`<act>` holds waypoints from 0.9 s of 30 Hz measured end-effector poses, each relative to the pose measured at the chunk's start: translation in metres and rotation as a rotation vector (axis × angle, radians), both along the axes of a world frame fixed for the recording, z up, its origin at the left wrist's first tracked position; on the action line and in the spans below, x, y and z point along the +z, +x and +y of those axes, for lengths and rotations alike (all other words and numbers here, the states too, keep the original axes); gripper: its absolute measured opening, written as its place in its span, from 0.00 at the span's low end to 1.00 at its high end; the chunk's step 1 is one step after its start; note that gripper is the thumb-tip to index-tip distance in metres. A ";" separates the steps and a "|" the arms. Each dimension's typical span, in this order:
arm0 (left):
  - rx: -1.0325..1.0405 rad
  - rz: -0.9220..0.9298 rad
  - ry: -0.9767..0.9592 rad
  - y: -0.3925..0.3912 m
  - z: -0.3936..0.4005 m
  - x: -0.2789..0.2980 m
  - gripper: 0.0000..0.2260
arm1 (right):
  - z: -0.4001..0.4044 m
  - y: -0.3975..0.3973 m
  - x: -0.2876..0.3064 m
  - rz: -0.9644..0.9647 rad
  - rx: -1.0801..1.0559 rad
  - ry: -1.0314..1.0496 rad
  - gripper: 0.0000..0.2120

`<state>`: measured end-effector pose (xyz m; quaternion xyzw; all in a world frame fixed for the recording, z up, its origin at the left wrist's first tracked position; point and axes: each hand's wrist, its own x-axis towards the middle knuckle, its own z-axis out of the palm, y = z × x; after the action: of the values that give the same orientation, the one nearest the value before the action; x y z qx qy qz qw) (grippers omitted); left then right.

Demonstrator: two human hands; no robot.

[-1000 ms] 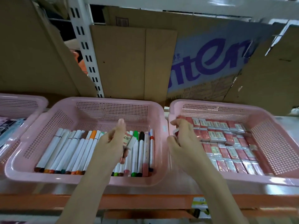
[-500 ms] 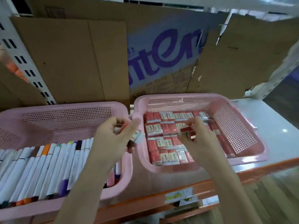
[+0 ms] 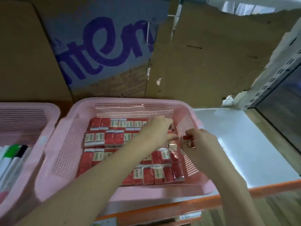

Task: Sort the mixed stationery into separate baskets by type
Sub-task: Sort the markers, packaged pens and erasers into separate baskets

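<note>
Both hands are working over the eraser basket (image 3: 84, 110): the right hand (image 3: 197, 141) is pinching a red eraser (image 3: 186, 138), the left hand (image 3: 157, 130) is seemingly pressing the packed rows flat; next, slotting it into a gap just below the fingers

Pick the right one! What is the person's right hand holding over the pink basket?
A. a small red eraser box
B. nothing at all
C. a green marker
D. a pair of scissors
A. The right hand pinches a small red eraser box by the right wall of the pink basket, which is filled with rows of the same red boxes.
</note>
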<state>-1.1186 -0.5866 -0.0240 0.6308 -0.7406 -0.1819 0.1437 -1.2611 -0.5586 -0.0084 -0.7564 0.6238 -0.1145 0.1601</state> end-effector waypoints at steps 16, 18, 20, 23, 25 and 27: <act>0.294 -0.106 0.022 0.046 0.026 0.001 0.09 | -0.038 0.024 -0.008 0.064 0.251 0.162 0.10; 0.297 -0.077 0.044 0.052 0.037 0.008 0.05 | -0.044 0.033 -0.008 0.102 0.271 0.165 0.07; 0.306 -0.063 0.092 0.056 0.046 0.009 0.06 | -0.048 0.039 -0.011 0.128 0.287 0.189 0.07; 0.356 -0.001 0.207 0.063 0.056 0.009 0.10 | -0.049 0.042 -0.014 0.197 0.367 0.200 0.12; 0.375 0.058 0.267 0.067 0.063 0.010 0.13 | -0.048 0.041 -0.015 0.252 0.464 0.168 0.20; 0.365 0.083 0.312 0.069 0.068 0.011 0.18 | -0.048 0.041 -0.017 0.282 0.531 0.164 0.26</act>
<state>-1.0495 -0.5186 -0.0133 0.7606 -0.5707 -0.2910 0.1052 -1.2199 -0.6062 -0.0252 -0.8858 0.4278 0.0880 0.1569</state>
